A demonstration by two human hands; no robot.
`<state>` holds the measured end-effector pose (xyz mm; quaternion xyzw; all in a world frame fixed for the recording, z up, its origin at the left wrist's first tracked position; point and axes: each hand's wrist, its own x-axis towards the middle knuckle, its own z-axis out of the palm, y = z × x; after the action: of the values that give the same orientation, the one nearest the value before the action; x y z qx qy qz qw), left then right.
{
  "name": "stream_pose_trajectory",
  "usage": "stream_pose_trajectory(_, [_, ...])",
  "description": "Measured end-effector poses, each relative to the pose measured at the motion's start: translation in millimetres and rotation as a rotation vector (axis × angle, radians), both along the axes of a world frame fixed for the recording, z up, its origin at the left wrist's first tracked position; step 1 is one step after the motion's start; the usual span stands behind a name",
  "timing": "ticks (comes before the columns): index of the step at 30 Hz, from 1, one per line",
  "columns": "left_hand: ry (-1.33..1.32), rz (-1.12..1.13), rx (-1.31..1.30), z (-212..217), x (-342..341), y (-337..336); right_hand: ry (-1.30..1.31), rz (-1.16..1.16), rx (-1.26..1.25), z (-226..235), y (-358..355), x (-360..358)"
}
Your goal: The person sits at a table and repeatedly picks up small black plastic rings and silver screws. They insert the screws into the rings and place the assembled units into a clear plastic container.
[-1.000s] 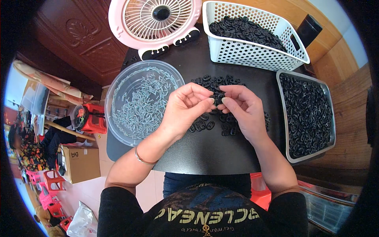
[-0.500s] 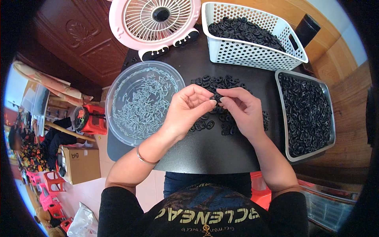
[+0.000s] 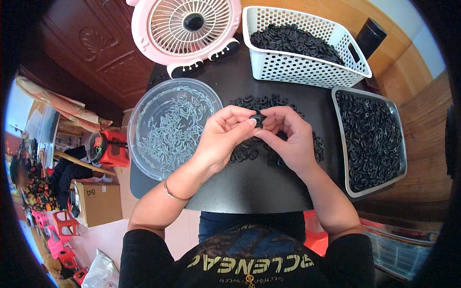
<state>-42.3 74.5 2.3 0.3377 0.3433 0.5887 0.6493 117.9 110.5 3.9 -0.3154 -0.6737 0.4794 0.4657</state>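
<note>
Over the middle of the dark table, my left hand (image 3: 225,132) and my right hand (image 3: 288,133) meet fingertip to fingertip. Both pinch one small black plastic piece (image 3: 258,120), which my fingers partly cover. Beneath and behind my hands lies a loose pile of black oval pieces with holes (image 3: 245,152). To the left of my left hand stands a round clear tub (image 3: 133,144) holding many small silvery pins or screws (image 3: 175,129); which of these they are I cannot tell.
A pink fan (image 3: 137,33) stands at the back left. At the back right, a white perforated basket (image 3: 307,74) holds black pieces, with a dark cylinder (image 3: 371,36) behind. More fill a metal-rimmed tray (image 3: 340,139) on the right. Beyond the left edge are a cardboard box (image 3: 102,204) and stools.
My fingers have shifted around the black piece, and more of it shows now. My right hand has turned slightly and moved left. The whole view has shifted a little.
</note>
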Motion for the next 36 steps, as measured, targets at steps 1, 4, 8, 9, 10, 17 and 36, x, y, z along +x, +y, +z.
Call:
stream_pose_trajectory(1, [-0.010, 0.007, 0.003, -0.4, -0.1, 0.0, -0.026, -0.018, 0.020, -0.9, -0.2, -0.4])
stream_pose_trajectory(4, [0.017, 0.038, 0.020, -3.2, 2.3, 0.5, -0.077, -0.056, 0.038, -4.1, 0.6, -1.0])
stream_pose_trajectory(8, [0.028, 0.029, 0.014, -1.4, 3.2, -0.5, -0.058, -0.058, -0.006, -6.5, 2.8, 1.5])
stream_pose_trajectory(9, [0.039, 0.026, 0.033, -3.6, 2.1, -0.1, -0.051, -0.058, -0.006, -7.1, 3.0, 1.6])
stream_pose_trajectory(10, [0.050, 0.021, 0.051, -4.8, 1.5, 0.3, -0.006, -0.055, -0.017, -6.8, 2.6, 0.7])
stream_pose_trajectory(17, [0.074, 0.062, 0.063, -1.4, 3.9, 1.2, 0.047, -0.007, -0.057, 0.2, 0.3, 1.4])
stream_pose_trajectory(36, [0.146, 0.057, 0.152, -1.5, 2.2, 0.6, 0.163, 0.027, -0.205, 0.4, -1.9, 2.0])
